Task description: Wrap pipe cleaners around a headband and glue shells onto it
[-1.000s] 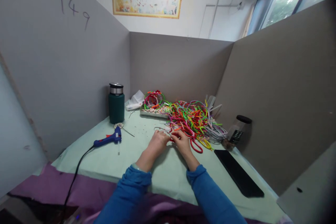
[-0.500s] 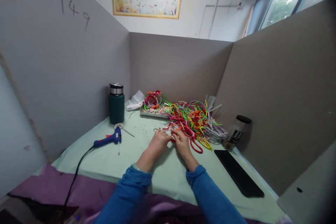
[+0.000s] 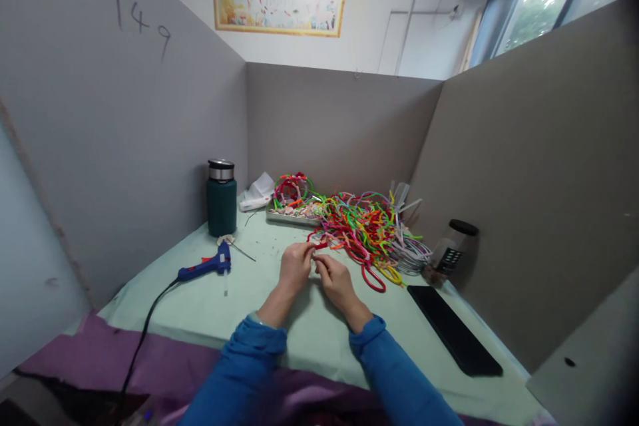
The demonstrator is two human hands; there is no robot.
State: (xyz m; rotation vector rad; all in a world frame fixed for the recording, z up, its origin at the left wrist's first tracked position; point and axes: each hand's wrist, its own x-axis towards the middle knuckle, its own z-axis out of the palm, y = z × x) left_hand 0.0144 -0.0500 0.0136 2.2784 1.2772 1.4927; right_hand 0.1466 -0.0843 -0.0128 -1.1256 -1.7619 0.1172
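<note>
Near the middle of the table, my left hand (image 3: 295, 266) is closed, its thumb and fingertips pinching a red fuzzy piece (image 3: 321, 245) that sticks out to the right. Close beside it, my right hand (image 3: 335, 277) is also pinched, its fingertips by a small thin part just below the red piece. What sits between those fingertips is too small to name. Behind and to the right of both hands spreads a tangled heap of coloured fuzzy strips (image 3: 367, 219), with a red loop (image 3: 373, 279) at its near edge.
On the left are a blue glue gun (image 3: 204, 266) with a black cord and a dark green bottle (image 3: 221, 203). A metal tray (image 3: 294, 219) lies behind. At right are a black flat object (image 3: 454, 329) and a leaning jar (image 3: 450, 251). Grey panels enclose the table.
Both hands have shifted slightly left. My right fingertips have moved down and left, and the red piece now shows above them, out of my left fingers.
</note>
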